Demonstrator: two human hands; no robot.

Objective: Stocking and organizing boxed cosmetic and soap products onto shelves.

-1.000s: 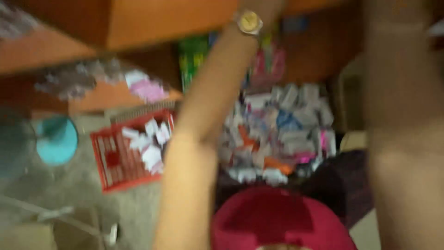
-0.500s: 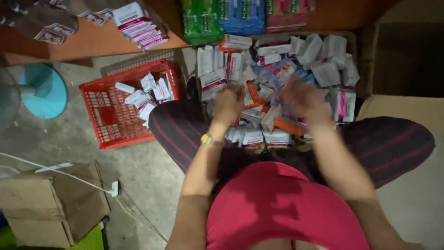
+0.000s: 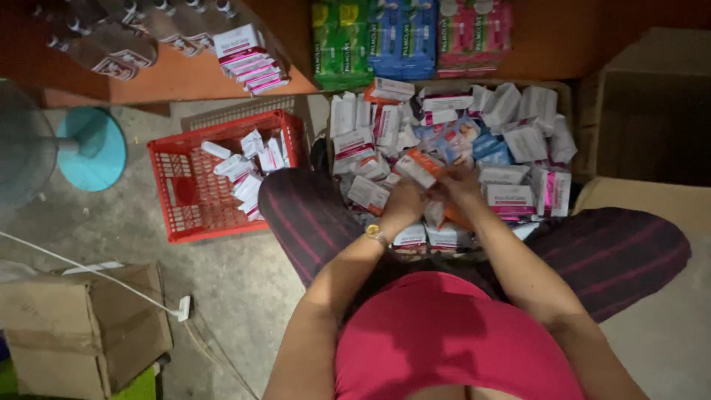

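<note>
A carton (image 3: 564,96) of small boxes (image 3: 511,198) is being kept on the floor (image 3: 237,289) before the knees. A basket (image 3: 181,194) is lying to its left, a shelf (image 3: 170,78) behind, and another carton (image 3: 81,333) at the floor's near left.

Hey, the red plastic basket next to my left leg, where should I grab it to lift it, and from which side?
Grip the red basket by its near long rim, the edge toward your left hand, coming from above. It sits flat and open-topped on the floor, and the small boxes lie heaped in its far right corner, so that bare rim is probably easiest; expect it to tip toward the boxes.
</note>
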